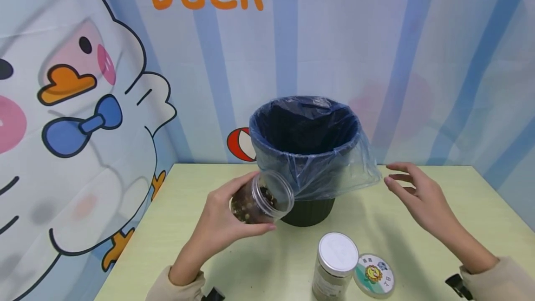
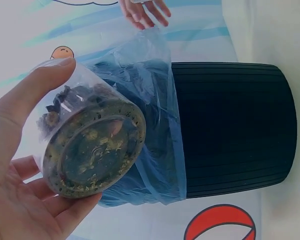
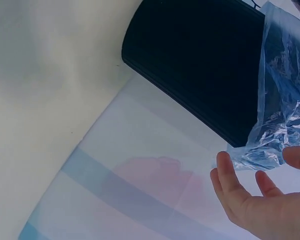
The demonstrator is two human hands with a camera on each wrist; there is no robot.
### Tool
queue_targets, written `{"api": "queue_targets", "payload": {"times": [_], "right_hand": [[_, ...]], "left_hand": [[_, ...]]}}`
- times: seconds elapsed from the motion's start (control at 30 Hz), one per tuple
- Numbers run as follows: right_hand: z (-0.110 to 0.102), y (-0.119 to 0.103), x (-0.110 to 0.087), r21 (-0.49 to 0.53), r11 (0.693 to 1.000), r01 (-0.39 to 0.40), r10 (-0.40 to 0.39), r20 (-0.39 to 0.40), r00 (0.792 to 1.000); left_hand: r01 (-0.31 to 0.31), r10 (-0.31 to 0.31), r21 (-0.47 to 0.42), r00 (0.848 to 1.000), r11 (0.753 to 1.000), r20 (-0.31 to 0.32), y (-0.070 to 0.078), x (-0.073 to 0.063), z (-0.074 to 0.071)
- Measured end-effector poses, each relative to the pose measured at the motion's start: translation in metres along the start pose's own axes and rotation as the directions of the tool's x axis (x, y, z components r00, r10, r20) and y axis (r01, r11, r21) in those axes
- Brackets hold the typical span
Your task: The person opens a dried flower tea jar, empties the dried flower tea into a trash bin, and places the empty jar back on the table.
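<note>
My left hand [image 1: 221,212] grips a clear plastic jar [image 1: 251,201], tilted with its uncovered mouth toward the right. Dark and pale dried bits lie inside; in the left wrist view they show through the jar's base [image 2: 97,150]. Just behind the jar stands a black trash bin [image 2: 230,130], lined with a blue plastic bag [image 1: 292,166] folded over its rim. To the right of the bin my right hand [image 1: 420,199] hovers with fingers loosely bent and nothing between them. Its fingertips are close to the bag's loose edge in the right wrist view.
A second jar [image 1: 330,287] with a white lid stands upright near the table's front. Beside it a round printed lid [image 1: 375,275] lies flat on the pale yellow table [image 1: 451,189]. A cartoon backdrop [image 1: 334,36] hangs right behind the table.
</note>
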State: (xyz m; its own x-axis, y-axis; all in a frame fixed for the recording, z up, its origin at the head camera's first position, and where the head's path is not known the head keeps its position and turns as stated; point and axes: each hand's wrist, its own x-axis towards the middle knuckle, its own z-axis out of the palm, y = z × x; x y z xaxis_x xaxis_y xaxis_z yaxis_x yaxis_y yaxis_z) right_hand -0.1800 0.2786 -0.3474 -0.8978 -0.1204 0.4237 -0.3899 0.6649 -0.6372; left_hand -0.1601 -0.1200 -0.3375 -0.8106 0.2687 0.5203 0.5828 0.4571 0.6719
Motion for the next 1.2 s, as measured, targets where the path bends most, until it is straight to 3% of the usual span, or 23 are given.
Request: {"api": "queue_targets", "payload": {"times": [0.33,0.77,1.2], "right_hand": [[-0.002,-0.016,0.024,0.038,0.998,0.046,-0.046,0.004,0.999],[-0.008,-0.031,0.045,0.055,0.997,0.061,-0.062,0.023,0.998],[-0.010,-0.042,0.064,0.123,0.992,0.037,-0.045,0.056,0.997]], "left_hand": [[-0.084,0.084,-0.007,0.995,0.996,-0.054,0.014,0.011,-0.010],[-0.132,0.132,0.005,0.987,0.991,-0.094,0.027,0.030,-0.019],[-0.150,0.159,0.094,0.982,0.984,-0.097,0.032,0.058,-0.028]]}}
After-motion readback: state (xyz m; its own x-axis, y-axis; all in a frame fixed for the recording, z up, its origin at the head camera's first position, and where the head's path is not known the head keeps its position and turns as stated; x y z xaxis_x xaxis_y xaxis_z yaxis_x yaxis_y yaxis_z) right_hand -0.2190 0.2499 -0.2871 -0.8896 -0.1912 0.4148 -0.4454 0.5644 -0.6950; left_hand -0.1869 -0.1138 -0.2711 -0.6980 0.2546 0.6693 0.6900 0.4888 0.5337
